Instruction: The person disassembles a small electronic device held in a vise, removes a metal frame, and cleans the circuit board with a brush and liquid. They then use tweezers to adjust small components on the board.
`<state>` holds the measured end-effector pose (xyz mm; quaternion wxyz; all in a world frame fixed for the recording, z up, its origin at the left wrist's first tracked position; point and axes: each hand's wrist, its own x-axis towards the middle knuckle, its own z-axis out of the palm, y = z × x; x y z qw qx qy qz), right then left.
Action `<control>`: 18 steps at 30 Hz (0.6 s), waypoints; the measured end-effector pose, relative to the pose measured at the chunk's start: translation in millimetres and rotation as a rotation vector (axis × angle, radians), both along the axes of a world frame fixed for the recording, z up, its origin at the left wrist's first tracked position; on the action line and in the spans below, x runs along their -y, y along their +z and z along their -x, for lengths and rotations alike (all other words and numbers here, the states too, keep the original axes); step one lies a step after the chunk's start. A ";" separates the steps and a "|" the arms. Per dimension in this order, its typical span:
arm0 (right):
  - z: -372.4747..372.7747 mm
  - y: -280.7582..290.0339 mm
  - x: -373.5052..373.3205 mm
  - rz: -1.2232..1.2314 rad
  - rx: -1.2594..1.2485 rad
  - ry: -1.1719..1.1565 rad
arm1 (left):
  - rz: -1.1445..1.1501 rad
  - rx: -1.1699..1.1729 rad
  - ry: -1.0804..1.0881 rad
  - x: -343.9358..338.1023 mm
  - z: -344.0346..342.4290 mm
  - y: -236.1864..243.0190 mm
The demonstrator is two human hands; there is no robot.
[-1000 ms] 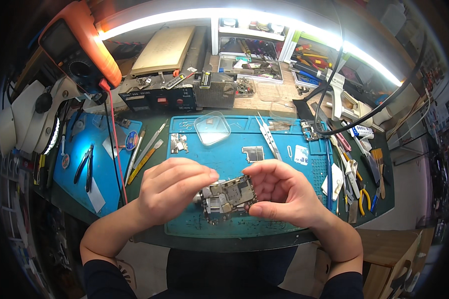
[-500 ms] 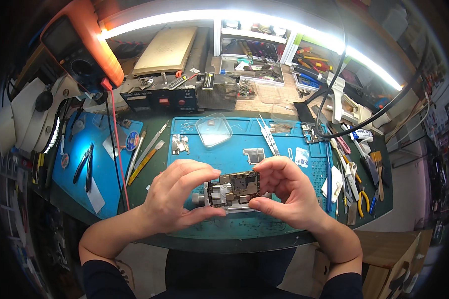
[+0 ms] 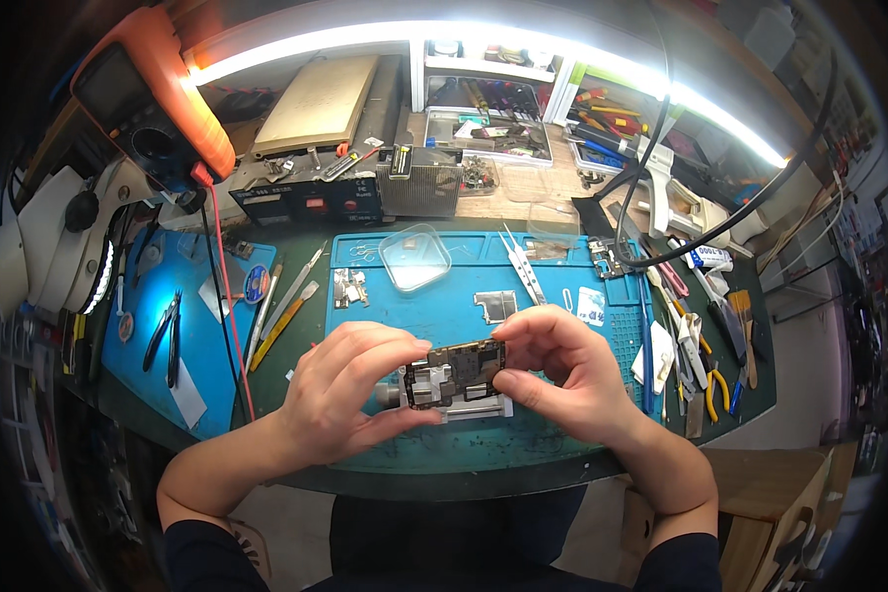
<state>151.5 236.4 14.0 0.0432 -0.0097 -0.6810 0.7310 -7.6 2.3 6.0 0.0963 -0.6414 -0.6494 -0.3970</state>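
Note:
Between both hands, above the near part of the blue work mat [image 3: 365,444], I hold a small dark circuit board [image 3: 476,365] with bright metal shields on its left part. My left hand [image 3: 350,385] grips its left end, fingers above and thumb below. The fingers and thumb of my right hand [image 3: 572,375] pinch its right end. Beneath the board a metal clamp-like holder [image 3: 479,409] with a round knob lies on the mat, partly covered. Past my hands lie a flat metal shield plate [image 3: 495,307] and white-handled tweezers [image 3: 526,271].
A clear plastic dish [image 3: 414,259] and small metal parts [image 3: 349,288] are on the mat. Black pliers [image 3: 168,335] lie at left under a lit lamp. Yellow-handled pliers [image 3: 717,397] and brushes crowd the right side. An orange multimeter [image 3: 158,109] stands back left.
The board has tilted between my hands, its face now darker and more slanted. More of the metal holder beneath shows. The whole view has shifted slightly.

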 end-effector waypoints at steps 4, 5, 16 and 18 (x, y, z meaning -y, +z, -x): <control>0.6 -0.8 -0.2 0.025 0.014 -0.003 | 0.009 0.001 0.002 0.1 0.2 0.9; 0.8 -0.9 -0.4 0.025 0.015 -0.002 | 0.011 0.002 0.001 0.1 0.4 1.7; 2.4 -1.2 -1.3 0.079 0.025 0.028 | 0.008 0.011 0.014 0.1 0.4 2.1; 2.5 -1.0 -1.4 0.086 0.028 0.029 | 0.008 0.014 0.016 0.1 0.2 1.7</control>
